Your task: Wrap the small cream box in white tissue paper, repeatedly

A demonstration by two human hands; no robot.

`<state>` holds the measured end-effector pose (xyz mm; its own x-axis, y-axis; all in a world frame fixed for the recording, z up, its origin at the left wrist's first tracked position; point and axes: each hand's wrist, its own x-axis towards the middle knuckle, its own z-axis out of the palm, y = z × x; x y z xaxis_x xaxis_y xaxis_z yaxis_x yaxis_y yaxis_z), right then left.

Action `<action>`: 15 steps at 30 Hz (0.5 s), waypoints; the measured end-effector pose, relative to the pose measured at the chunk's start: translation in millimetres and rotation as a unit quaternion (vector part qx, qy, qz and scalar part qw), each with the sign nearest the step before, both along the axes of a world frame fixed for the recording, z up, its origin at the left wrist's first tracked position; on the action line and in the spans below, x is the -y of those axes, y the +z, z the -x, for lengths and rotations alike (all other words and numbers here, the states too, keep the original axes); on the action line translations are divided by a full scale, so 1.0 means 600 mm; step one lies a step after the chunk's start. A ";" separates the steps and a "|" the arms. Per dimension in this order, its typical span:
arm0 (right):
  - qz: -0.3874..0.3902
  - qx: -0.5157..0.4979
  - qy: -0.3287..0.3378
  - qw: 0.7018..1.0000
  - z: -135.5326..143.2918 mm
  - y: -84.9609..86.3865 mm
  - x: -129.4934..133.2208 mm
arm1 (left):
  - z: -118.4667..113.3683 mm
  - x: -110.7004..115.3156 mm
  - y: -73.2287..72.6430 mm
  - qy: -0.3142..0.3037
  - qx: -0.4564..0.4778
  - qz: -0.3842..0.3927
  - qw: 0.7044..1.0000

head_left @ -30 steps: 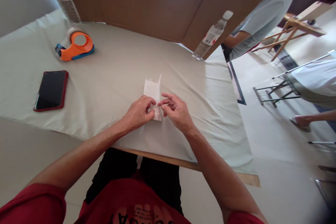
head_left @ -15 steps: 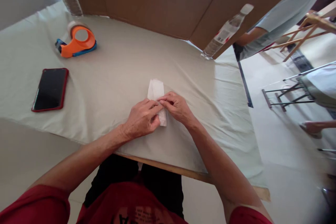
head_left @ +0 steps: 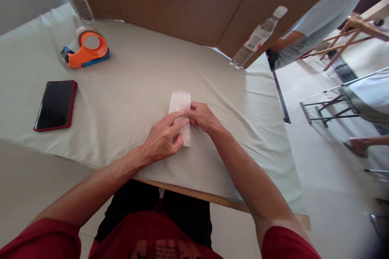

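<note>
A white folded paper tissue [head_left: 181, 100] lies lengthwise on the cloth in front of me, a narrow strip with its far and near ends showing. Across its middle my left hand [head_left: 162, 135] rests with the index and middle fingers stretched out over the paper, the thumb apart beside its near half. From the right side my right hand [head_left: 204, 117] pinches the tissue's edge, thumb and fingers closed there. Both hands' fingertips meet at that edge, hiding part of the fold.
A phone [head_left: 56, 104] in a red case and an orange tape dispenser [head_left: 91, 50] lie to the left on the tablecloth [head_left: 136, 77]. Water bottles [head_left: 253, 40] stand against a brown cardboard panel [head_left: 176, 4] at the back. Another person's arm [head_left: 288, 40] shows beyond the right edge.
The right hand's fingers have shifted slightly on the tissue's right edge and curl under it more. My left index finger lies straighter across the paper, and the far part looks wider.
</note>
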<state>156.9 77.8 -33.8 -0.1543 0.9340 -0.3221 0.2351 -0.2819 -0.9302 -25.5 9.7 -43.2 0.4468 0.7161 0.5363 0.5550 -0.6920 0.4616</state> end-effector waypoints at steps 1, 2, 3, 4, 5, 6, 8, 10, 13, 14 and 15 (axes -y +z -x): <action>-0.021 0.001 0.004 1.000 0.002 -0.004 -0.002 | 0.000 0.000 0.001 -0.005 -0.005 -0.008 1.000; -0.047 0.006 0.005 0.999 0.004 -0.007 -0.004 | 0.000 -0.001 0.002 -0.011 -0.013 -0.014 1.000; -0.074 0.014 0.007 0.997 0.005 -0.011 -0.005 | 0.001 -0.003 0.002 -0.017 -0.022 -0.016 0.999; -0.098 0.022 0.007 0.995 0.007 -0.014 -0.004 | 0.001 -0.004 0.002 -0.020 -0.029 -0.014 0.999; -0.117 0.026 0.004 0.993 0.009 -0.016 -0.003 | 0.001 -0.005 0.001 -0.021 -0.032 -0.007 0.999; -0.130 0.023 -0.001 0.991 0.011 -0.017 -0.002 | 0.001 -0.007 0.000 -0.021 -0.030 0.003 0.999; -0.148 -0.006 -0.019 0.989 0.014 -0.016 0.004 | 0.000 -0.007 -0.002 -0.014 -0.017 0.020 1.000; -0.161 -0.043 -0.033 0.985 0.015 -0.011 0.013 | -0.001 -0.006 -0.003 -0.004 -0.005 0.029 1.000; -0.172 -0.068 -0.023 0.982 0.014 0.001 0.035 | -0.002 0.000 -0.003 0.038 0.003 0.039 0.999; -0.179 -0.066 -0.013 0.982 0.013 0.005 0.044 | -0.001 0.002 -0.004 0.058 0.008 0.041 0.997; -0.190 -0.060 -0.002 0.980 0.011 0.008 0.053 | -0.001 0.004 -0.005 0.078 0.018 0.042 0.996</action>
<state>150.3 45.9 -28.9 -0.1655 0.9838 0.0683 0.1175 0.0884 -0.9891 -25.0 7.5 -45.9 0.3081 0.8187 0.4846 0.6351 -0.5563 0.5359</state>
